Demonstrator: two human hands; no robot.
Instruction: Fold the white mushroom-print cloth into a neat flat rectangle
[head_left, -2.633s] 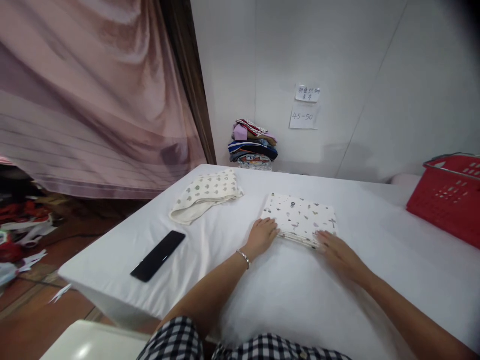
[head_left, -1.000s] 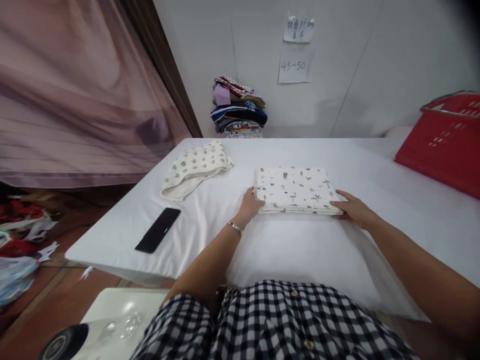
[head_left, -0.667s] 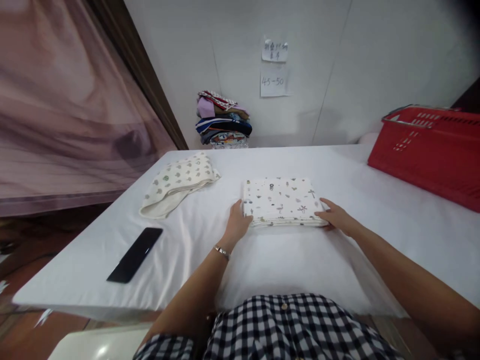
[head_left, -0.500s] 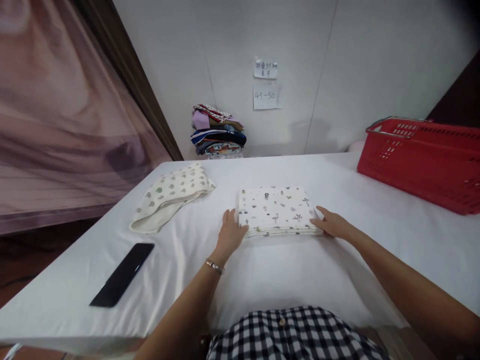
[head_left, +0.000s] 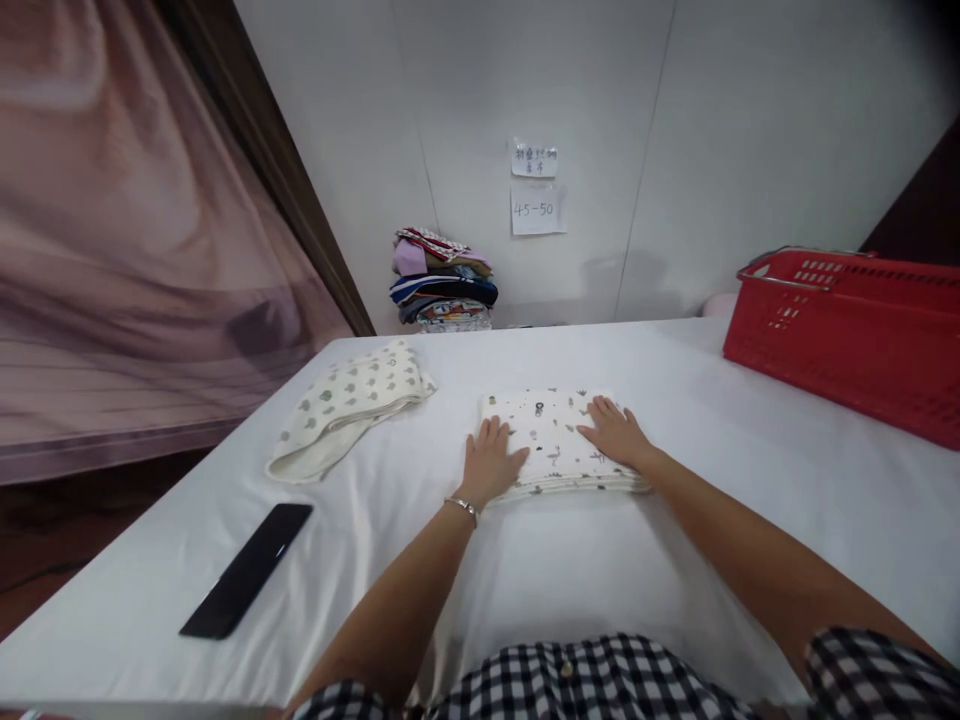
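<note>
The neatly folded white cloth with small scattered prints (head_left: 555, 445) lies flat on the white-draped counter (head_left: 622, 355). From left to right come a glossy black rectangular slab (head_left: 249, 570), a loosely folded cream cloth with grey motifs (head_left: 352, 400), and the left hand (head_left: 491, 462), its grip unclenched and fingers spread on the folded cloth's left side. The right hand (head_left: 616, 432), grip equally unclenched, lies splayed on the cloth's right side, well apart from a red perforated plastic basket (head_left: 847, 340).

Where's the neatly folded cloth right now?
In the head view, the cloth lies right of centre on the table, left hand on its left side, right hand on its right; the basket sits farther right.
</note>
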